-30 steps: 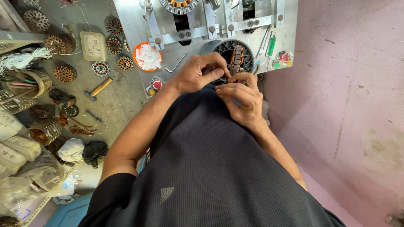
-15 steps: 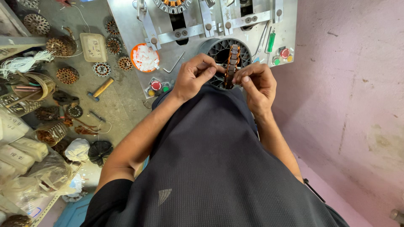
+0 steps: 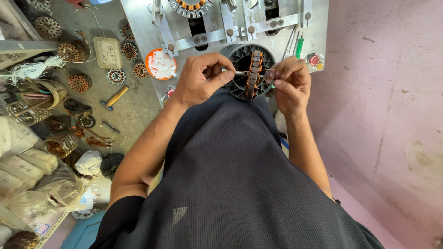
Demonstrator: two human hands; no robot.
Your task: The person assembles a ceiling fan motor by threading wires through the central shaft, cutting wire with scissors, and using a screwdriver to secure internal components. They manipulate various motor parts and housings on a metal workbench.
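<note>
I hold a small wound motor stator [image 3: 254, 74] on a metal shaft between both hands, edge-on, with copper coils showing around its rim. My left hand [image 3: 199, 78] grips the shaft's left end with closed fingers. My right hand [image 3: 290, 83] pinches the right end. Behind the stator sits a black round slotted fixture [image 3: 240, 57] on a grey metal machine table [image 3: 140, 27]. Another copper-wound stator [image 3: 190, 6] is clamped in the machine at the top.
An orange round tray of white pieces [image 3: 160, 64] lies on the machine table. On the concrete floor at left are several wound stators [image 3: 79, 83], a hammer [image 3: 114, 97], a cream box [image 3: 108, 52], bags and sacks [image 3: 27, 166]. A pink wall [image 3: 383, 115] stands at right.
Both hands have lifted away from my body toward the machine and moved apart, and the stator on its shaft has come into plain sight between them.
</note>
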